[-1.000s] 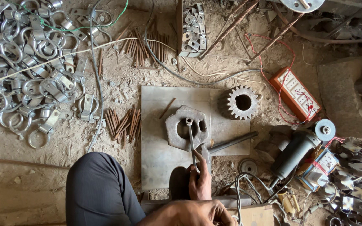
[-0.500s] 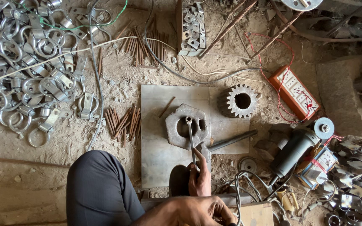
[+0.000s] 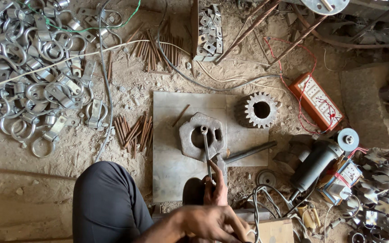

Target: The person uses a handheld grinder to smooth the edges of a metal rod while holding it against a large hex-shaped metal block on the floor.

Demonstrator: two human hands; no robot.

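Rod-bending spot first: a big flat steel plate point(image 3: 167, 135) lies on the dirt. On it sits a thick six-sided block point(image 3: 190, 139) with a hole. The thin rod point(image 3: 206, 148) has its tip in that hole. The right hand point(image 3: 215, 191) pinches the rod's near end. The left hand point(image 3: 210, 222) is curled below it; I cannot tell what it holds. It looks like the rod is being set in place, so it needs a steady grip next. Far right lies an orange box point(image 3: 316, 101) with a white front. Lower down is a small box point(image 3: 347, 173) with a white and red label.
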